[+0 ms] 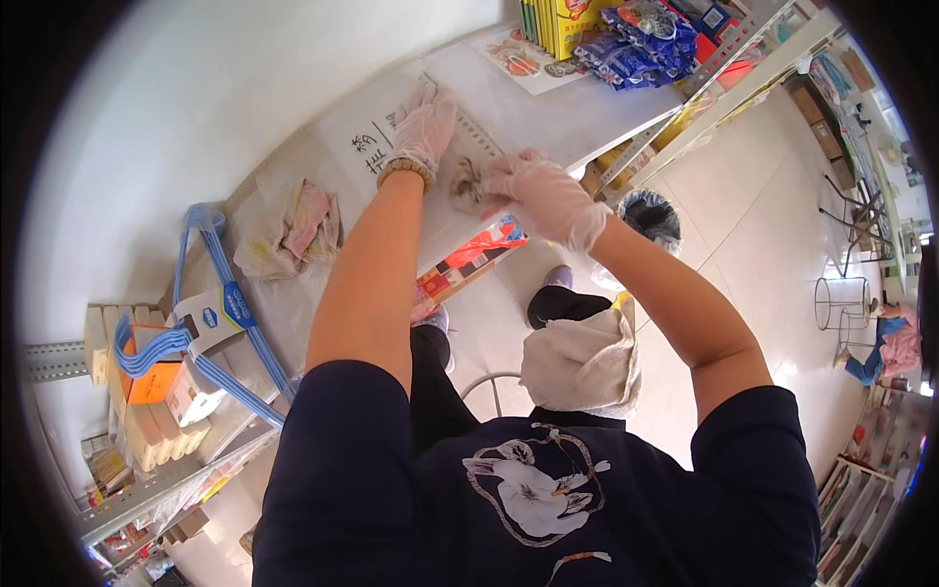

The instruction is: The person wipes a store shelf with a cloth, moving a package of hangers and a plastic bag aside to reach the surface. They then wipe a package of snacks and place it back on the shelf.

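My left hand (428, 126), in a thin clear glove with a beaded bracelet at the wrist, lies over a white paper sheet (345, 139) that bears large black handwriting. It appears to grip nothing. My right hand (546, 192), gloved too, is at the shelf's front edge with its fingers bent. By its fingertips is a blurred brownish tuft or patch (467, 183); whether it is held or lies on the sheet is unclear. The sheet rests on a white shelf (587, 110). Left of my left arm lies a crumpled, stained cloth (268, 246) with a pink one (307, 220) on it.
Blue plastic hangers (253, 330) and boxed goods (150, 418) stand at the left. Yellow packs (565, 29) and blue packets (638, 51) sit at the shelf's far right. A lined bin (649, 213) is on the floor. A beige cloth (583, 363) covers my lap. Another person (891, 341) is at the far right.
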